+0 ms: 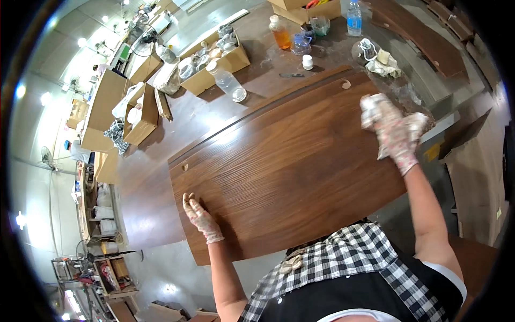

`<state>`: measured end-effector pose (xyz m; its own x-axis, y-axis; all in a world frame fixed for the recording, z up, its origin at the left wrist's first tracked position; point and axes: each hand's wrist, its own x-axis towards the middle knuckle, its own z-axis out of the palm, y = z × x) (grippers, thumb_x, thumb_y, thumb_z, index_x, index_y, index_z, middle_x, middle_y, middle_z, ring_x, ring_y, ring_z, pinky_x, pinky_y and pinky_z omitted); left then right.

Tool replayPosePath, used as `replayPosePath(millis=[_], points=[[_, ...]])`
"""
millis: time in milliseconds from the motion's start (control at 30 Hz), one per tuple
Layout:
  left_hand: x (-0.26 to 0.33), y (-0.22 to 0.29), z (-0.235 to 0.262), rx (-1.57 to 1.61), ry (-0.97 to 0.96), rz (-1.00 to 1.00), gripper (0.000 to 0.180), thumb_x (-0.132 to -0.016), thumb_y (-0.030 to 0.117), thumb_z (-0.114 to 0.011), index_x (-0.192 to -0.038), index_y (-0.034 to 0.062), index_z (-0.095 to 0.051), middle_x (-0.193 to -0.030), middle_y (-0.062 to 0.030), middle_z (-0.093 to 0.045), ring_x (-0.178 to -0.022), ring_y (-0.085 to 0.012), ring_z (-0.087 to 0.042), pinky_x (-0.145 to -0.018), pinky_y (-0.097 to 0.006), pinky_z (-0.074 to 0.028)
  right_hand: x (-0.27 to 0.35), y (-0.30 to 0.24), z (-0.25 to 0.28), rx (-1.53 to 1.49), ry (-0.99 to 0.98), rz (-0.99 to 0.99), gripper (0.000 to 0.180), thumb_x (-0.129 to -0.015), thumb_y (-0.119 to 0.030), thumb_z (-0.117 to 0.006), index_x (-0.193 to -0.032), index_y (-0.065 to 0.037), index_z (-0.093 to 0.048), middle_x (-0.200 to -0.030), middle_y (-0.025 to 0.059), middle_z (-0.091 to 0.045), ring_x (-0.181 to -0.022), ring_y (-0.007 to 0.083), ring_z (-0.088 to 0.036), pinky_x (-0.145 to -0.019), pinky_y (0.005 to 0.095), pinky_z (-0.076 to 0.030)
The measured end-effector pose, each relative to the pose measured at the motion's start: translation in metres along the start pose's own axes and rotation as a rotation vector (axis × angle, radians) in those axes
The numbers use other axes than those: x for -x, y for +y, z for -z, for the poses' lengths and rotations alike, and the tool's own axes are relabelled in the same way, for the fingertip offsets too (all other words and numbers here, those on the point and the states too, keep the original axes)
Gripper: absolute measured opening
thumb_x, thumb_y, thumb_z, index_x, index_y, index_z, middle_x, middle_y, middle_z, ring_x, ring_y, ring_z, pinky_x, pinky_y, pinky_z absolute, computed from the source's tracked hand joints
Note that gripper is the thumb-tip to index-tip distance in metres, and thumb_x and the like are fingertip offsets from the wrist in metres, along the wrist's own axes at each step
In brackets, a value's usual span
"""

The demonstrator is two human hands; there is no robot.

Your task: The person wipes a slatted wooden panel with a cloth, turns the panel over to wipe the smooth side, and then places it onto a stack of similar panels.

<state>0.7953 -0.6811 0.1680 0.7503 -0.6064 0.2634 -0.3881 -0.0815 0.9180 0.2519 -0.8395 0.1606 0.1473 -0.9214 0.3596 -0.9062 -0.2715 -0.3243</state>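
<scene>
A dark brown wood-grain panel point(289, 172) lies across the table in front of me, with a groove near its far edge and a round hole near each far corner. My left hand point(201, 219), in a thin pink-and-white patterned glove, rests on the panel's left end with fingers stretched out, holding nothing. At the right end, my right hand point(398, 142), gloved alike, grips a crumpled whitish cloth point(375, 110) against the panel's edge. The hand's fingers are partly hidden by the cloth and slightly blurred.
Beyond the panel stand a clear plastic bottle point(228, 83), an orange-liquid bottle point(280, 33), a small white bottle point(307, 62) and a water bottle point(354, 19). Another rag point(384, 65) lies far right. Cardboard boxes point(236, 61) of wrapped parts line the far left. More brown panels point(424, 37) lie at right.
</scene>
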Motion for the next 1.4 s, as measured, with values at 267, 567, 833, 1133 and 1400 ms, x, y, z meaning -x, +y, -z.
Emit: replayPosePath(millis=[267,567,833,1133,1400], points=[[-0.018,0.027,-0.067,0.073,-0.139,-0.046,0.037,-0.1,0.018,-0.045,-0.133,0.0007,-0.044,-0.123,-0.0086,-0.053,-0.114,-0.017,-0.05,-0.099,-0.031,-0.039,-0.008,0.014,0.064,0.151,0.19,0.073,0.036,-0.086,-0.009,-0.056,-0.121,-0.006,-0.057,-0.122,0.0109,-0.059,-0.111,0.0254,-0.056,-0.1,0.0407,-0.044],[-0.127,0.059,-0.241,-0.024,-0.299,0.069,0.079,-0.083,0.019,-0.073,-0.144,-0.0009,-0.026,-0.144,-0.0171,-0.036,-0.13,-0.0258,-0.04,-0.107,-0.034,-0.033,0.007,-0.045,0.023,-0.207,-0.113,0.308,0.053,-0.081,-0.031,-0.064,-0.132,-0.019,-0.055,-0.134,0.0045,-0.052,-0.127,0.0294,-0.045,-0.103,0.0462,-0.036],[-0.21,-0.006,-0.352,0.2,-0.199,0.053,0.117,-0.057,0.006,-0.088,-0.146,0.0002,-0.013,-0.133,-0.0117,-0.047,-0.114,-0.0244,-0.052,-0.101,-0.04,-0.042,0.003,-0.051,0.007,-0.1,-0.061,0.352,0.041,-0.086,-0.019,-0.054,-0.127,-0.021,-0.059,-0.12,0.0013,-0.061,-0.118,0.025,-0.055,-0.092,0.0391,-0.046],[-0.158,0.081,-0.302,0.623,-0.459,0.046,0.05,-0.082,0.002,-0.07,-0.126,0.006,-0.049,-0.119,-0.0083,-0.056,-0.107,-0.0197,-0.055,-0.094,-0.035,-0.046,0.005,-0.044,0.002,-0.145,0.019,0.181,0.05,-0.079,-0.015,-0.063,-0.128,-0.02,-0.057,-0.118,0.0045,-0.058,-0.094,0.0275,-0.054,-0.079,0.0392,-0.049],[-0.014,0.173,-0.178,0.576,-1.071,-0.011,0.064,-0.072,0.021,-0.076,-0.127,0.0035,-0.05,-0.116,-0.0071,-0.059,-0.102,-0.0177,-0.058,-0.087,-0.032,-0.048,-0.009,-0.043,-0.001,-0.454,0.109,0.078,0.022,-0.083,-0.013,-0.062,-0.104,-0.008,-0.065,-0.094,0.0082,-0.062,-0.084,0.0281,-0.058,-0.076,0.0405,-0.048]])
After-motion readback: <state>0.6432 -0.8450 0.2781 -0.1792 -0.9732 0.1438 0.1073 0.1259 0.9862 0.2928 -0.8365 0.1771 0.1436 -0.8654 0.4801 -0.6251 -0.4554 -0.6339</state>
